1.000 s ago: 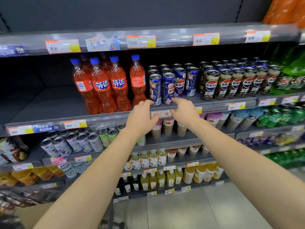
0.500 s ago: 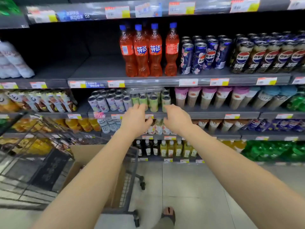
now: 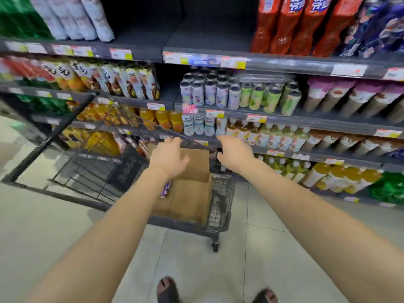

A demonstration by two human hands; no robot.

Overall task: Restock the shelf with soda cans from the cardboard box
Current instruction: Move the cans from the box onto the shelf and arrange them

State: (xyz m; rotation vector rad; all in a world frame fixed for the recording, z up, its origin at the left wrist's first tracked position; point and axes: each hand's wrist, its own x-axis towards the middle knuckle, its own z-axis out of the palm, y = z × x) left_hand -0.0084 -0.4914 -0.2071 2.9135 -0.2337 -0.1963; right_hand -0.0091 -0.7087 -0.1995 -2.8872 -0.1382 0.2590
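Both arms are pointing forward. The left hand [image 3: 168, 158] is hovering with fingers spread and released above the cardboard box [image 3: 192, 193], which is sitting in the shopping cart [image 3: 218, 206] just below centre. The right hand [image 3: 236, 153] is hanging released, gripping nothing, at the box's 1 o'clock. One purple soda can [image 3: 165, 189] is showing inside the box. At 1 o'clock, orange bottles [image 3: 290, 25] on the shelf [image 3: 284, 62] are showing white Chinese characters on blue labels. The price tags [image 3: 121, 54] are blurring beyond reading.
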